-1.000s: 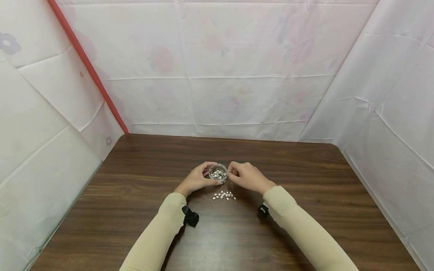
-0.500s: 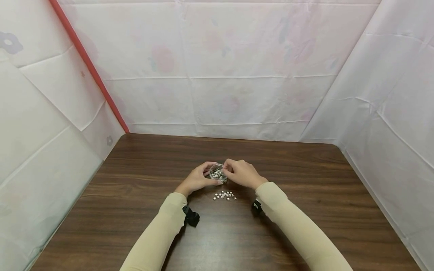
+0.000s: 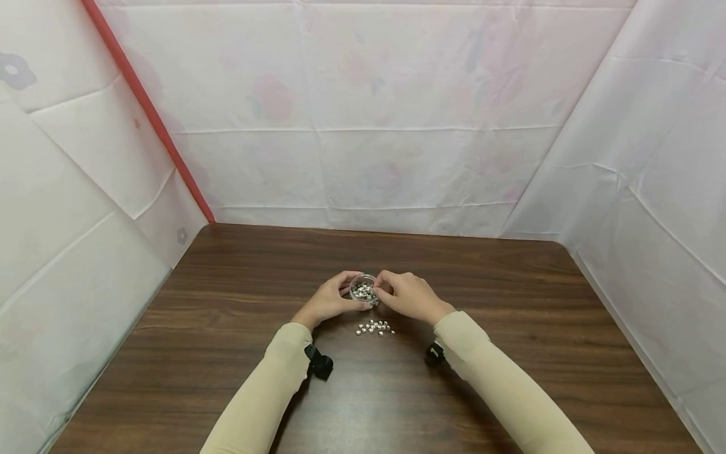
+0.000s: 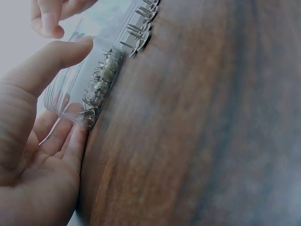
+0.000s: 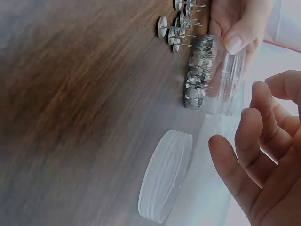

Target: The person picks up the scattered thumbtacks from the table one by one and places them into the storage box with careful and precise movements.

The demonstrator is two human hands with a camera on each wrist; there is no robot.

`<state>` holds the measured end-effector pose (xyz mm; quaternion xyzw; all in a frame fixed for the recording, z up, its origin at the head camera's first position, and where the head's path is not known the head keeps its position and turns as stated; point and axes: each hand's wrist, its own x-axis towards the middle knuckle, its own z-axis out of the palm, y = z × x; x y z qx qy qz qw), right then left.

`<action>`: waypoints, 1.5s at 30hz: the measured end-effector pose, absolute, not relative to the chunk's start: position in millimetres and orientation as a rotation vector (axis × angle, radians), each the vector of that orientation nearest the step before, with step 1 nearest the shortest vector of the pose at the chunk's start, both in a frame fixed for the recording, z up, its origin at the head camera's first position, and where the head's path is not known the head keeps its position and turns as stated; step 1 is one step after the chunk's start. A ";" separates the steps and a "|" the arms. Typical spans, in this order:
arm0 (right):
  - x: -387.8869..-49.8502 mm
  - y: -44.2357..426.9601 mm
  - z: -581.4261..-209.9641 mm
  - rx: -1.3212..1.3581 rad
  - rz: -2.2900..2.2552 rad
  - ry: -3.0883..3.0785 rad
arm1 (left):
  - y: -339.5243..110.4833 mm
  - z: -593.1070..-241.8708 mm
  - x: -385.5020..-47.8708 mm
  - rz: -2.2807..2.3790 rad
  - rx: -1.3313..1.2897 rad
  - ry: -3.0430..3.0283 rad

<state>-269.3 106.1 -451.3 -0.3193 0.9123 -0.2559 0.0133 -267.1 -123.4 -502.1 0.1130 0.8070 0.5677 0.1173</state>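
Note:
A clear round plastic jar [image 5: 230, 87] stands upright on the table, its bottom covered with silver thumbtacks [image 3: 362, 291]. My left hand [image 3: 334, 297] grips the jar from the left, thumb on the near side and fingers round the far side. At the jar's right rim is my right hand [image 3: 413, 295], thumb and index fingertips close together just over the opening. Whether a tack sits between those fingertips is too small to see. Its other fingers [image 5: 249, 127] are spread and loosely bent in the right wrist view. Several loose thumbtacks [image 3: 372, 326] lie on the near side of the jar.
A round translucent lid [image 5: 164, 176] lies beside the jar in the right wrist view; the right hand covers it in the head view. The dark wood table [image 3: 255, 271] is bordered by white fabric walls [image 3: 363, 170] at the back and both sides.
My right hand has come left from beside the jar to over its rim, then drawn back slightly to the right. The left hand and jar stay in place.

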 end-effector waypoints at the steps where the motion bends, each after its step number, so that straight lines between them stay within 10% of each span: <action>1: -267.7 107.4 -450.9 -1.005 -0.805 2.840 | -123.5 -502.3 -267.3 1.668 0.335 2.357; 45: -230.9 140.0 -468.2 -1.257 -0.722 2.605 | -124.2 -504.0 -268.3 1.686 0.341 2.357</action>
